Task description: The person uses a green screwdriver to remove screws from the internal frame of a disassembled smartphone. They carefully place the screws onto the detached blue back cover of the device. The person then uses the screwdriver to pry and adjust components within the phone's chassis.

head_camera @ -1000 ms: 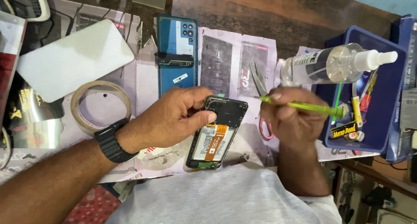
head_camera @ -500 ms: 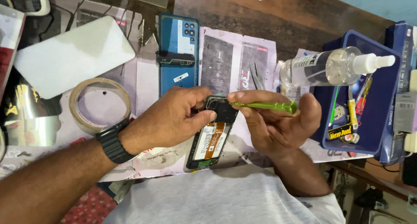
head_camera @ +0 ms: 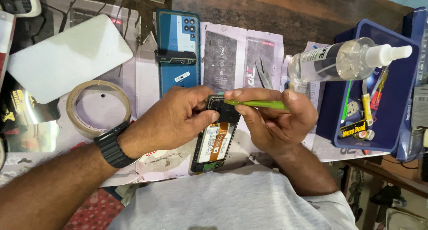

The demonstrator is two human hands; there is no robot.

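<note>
An opened black phone (head_camera: 214,143) with its battery and an orange flex strip showing lies on the paper-covered desk in front of me. My left hand (head_camera: 171,118), with a black watch on the wrist, grips the phone's upper part. My right hand (head_camera: 272,120) holds a thin green tool (head_camera: 258,104) level, and its tip touches the phone's top edge near the camera corner. The phone's blue back cover (head_camera: 178,51) lies flat just beyond my hands.
A roll of tape (head_camera: 98,107) and a white slab (head_camera: 67,56) lie to the left. Tweezers (head_camera: 264,76) rest on printed sheets behind my hands. A clear spray bottle (head_camera: 343,60) lies across a blue tray (head_camera: 392,118) of small tools at the right.
My right hand has brought the green tool leftward from beside the tray to the phone's top edge. My left hand has kept its grip on the phone.
</note>
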